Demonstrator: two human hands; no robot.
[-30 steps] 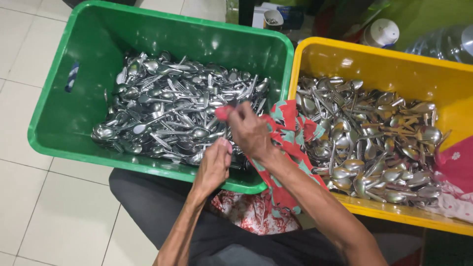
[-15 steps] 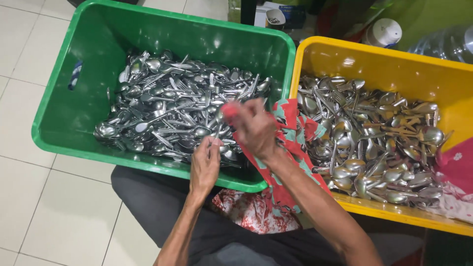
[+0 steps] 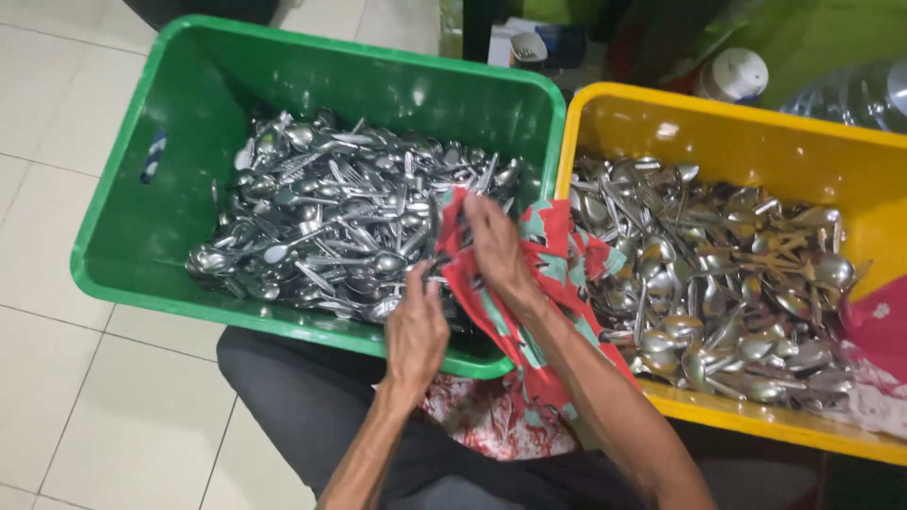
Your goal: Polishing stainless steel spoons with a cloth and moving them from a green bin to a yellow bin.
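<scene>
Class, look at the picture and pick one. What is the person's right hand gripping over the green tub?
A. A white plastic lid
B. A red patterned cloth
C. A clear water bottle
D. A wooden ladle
B: the right hand closes its grip on a red patterned cloth that drapes over the rim of the green tub, while the left hand meets it at the cutlery.

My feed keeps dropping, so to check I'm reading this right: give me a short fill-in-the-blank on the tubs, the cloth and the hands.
1. The tub on the left is coloured ____.
2. The tub on the right is coloured ____.
3. Both tubs hold metal ____.
4. The right hand grips a patterned cloth that is mostly ____; the left hand is beside it.

Missing words: green; yellow; cutlery; red
</scene>
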